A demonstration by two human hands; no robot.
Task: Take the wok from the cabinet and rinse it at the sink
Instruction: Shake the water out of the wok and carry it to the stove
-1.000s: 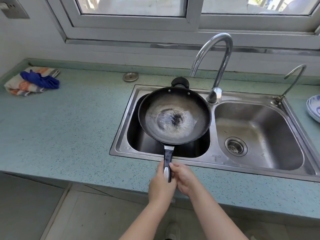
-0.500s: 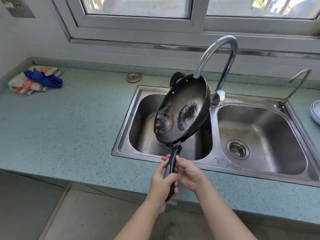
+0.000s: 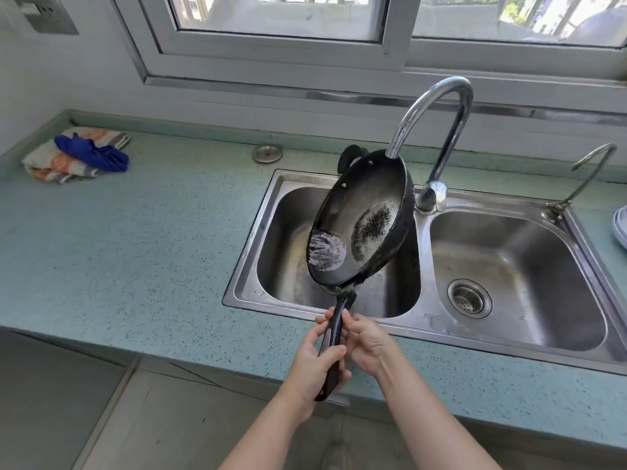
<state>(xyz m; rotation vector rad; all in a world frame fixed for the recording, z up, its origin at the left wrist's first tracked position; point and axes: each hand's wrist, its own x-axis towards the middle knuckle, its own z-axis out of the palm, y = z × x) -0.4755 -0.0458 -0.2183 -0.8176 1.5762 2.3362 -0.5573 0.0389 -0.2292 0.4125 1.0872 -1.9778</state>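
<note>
Black wok [image 3: 366,198] leans to nine o'clock over the sink [image 3: 420,317] — left grip [image 3: 315,364] and right grip [image 3: 366,344] clench its handle [image 3: 336,325], maybe to drain.

A striped cloth [image 3: 51,162] lies at the far left of the teal bench [image 3: 135,249], a blue rag [image 3: 91,152] bunched on top of it. A round metal plug [image 3: 267,153] sits near the back edge. Plates [image 3: 621,228] show at the right edge, a switch plate [image 3: 51,15] on the wall

Single head-worn camera.
It looked forward and down from close above the counter [image 3: 135,249], toward sink [image 3: 441,321] and window [image 3: 278,15].
</note>
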